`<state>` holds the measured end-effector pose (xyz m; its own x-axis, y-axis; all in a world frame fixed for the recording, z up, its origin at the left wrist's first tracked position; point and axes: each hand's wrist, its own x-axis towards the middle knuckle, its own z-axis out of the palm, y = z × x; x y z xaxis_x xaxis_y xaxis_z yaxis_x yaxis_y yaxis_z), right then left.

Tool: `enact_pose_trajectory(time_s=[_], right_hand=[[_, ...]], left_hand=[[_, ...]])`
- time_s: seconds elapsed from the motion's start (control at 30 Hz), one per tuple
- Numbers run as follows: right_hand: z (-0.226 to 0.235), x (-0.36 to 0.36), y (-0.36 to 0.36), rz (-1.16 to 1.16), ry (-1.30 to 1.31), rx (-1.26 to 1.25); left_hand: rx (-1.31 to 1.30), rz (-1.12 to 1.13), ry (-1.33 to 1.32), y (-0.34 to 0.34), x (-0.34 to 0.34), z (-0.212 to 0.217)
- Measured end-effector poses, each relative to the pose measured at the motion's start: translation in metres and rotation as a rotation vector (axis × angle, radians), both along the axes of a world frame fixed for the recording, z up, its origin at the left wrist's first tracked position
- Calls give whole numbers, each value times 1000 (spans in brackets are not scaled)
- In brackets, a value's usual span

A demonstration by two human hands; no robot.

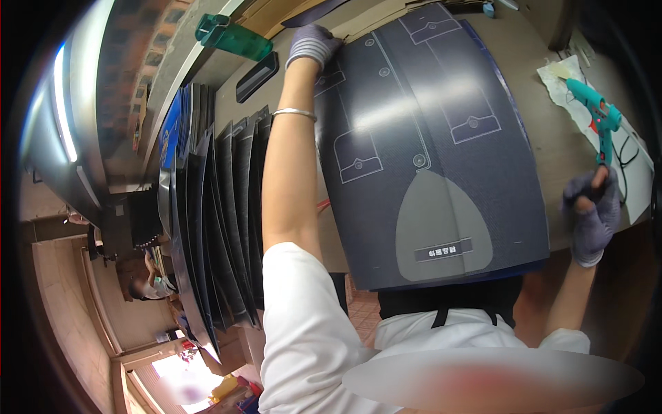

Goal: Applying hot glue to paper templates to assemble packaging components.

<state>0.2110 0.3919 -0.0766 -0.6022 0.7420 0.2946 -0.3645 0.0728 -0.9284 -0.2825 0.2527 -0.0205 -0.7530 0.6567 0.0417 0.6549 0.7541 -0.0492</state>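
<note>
A stack of dark blue printed paper sheets point(427, 200) lies in front of me, its top showing a jacket design with pockets, buttons and a grey rounded patch. My left hand point(314, 47), in a lilac-grey glove, is closed at the stack's far left corner, beside some brown cardboard point(365, 19). Whatever its fingers pinch is hidden. On the right, a teal glue gun point(594, 110) lies on a white sheet point(640, 169). Just below its handle is my right hand point(593, 217), gloved with bare fingertips, thumb and finger apart. It does not appear to grip the handle.
Several folded dark paper bags point(224, 221) stand in a row on the left. Beyond them are a black phone point(257, 77) and a green bottle point(234, 38). The glue gun's black cable point(624, 159) loops near my right hand. Another person point(152, 286) is in the background.
</note>
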Motion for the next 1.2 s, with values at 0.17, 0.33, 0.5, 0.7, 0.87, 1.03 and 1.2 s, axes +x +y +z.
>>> enact_pose_trajectory(time_s=[0.17,0.33,0.5,0.7,0.87,1.03,1.2], right_hand=[[1,17,11,21,-112,-16],[6,12,6,-29,-79,-69],[9,23,17,25,-36,85],[13,49,89,-418,-281,417],[-10,7,145,-176,-835,530],[-12,11,185,-405,-632,731],[58,35,98,-329,-666,686]], left_hand=[[-129,-31,192,2,17,13],[393,-189,471,-27,54,47],[686,-198,169,-81,160,65],[762,-26,-122,-146,315,50],[576,-207,-69,-163,358,10],[567,-274,-43,-166,362,-13],[594,-228,-28,-170,358,-17]])
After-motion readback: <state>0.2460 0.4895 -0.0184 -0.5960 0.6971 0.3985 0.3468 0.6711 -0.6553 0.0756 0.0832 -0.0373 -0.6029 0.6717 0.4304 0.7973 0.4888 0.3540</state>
